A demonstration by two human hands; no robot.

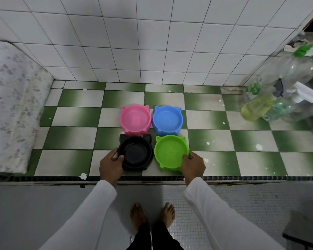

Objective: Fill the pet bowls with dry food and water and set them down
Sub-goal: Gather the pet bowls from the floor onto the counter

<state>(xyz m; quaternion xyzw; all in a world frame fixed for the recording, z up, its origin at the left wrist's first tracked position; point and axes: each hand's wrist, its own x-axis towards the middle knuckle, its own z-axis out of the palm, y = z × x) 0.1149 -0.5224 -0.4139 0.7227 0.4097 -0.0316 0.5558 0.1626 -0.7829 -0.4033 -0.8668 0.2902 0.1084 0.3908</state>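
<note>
Four empty cat-eared plastic bowls are grouped on the green-and-white checkered floor [215, 120]. The black bowl [135, 153] is gripped by the left hand [111, 165], the green bowl [170, 152] by the right hand [192, 164]. Collection for filling seems underway; both likely need lifting level.

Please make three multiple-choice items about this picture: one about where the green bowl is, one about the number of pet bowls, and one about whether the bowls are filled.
1. Where is the green bowl?
A. In front of the blue bowl, under the right hand
B. Behind the pink bowl
C. On the mattress

2. How many pet bowls are on the checkered floor?
A. Two
B. Three
C. Four

3. What is in the bowls?
A. Dry food
B. Nothing visible
C. Milk

Answers:
1. A, it sits nearest the person, right hand on its rim.
2. C, pink, blue, green and the black bowl, held by the left hand.
3. B, all four insides look bare.
</note>
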